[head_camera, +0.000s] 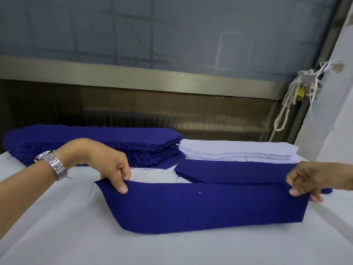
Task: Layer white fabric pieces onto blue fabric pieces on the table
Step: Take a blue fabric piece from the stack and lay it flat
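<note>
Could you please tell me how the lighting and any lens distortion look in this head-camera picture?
Head view: soft, even light, only a faint shadow under the held blue fabric piece; head view: the wide lens slightly bows the metal window rail; head view: the glass pane carries dim reflections, no harsh glare.

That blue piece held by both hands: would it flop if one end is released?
Likely floppy: the blue piece, pinched by the left hand and right hand, curls at its lower left corner. Probably light, since fingertip pinches alone hold it up.
</note>
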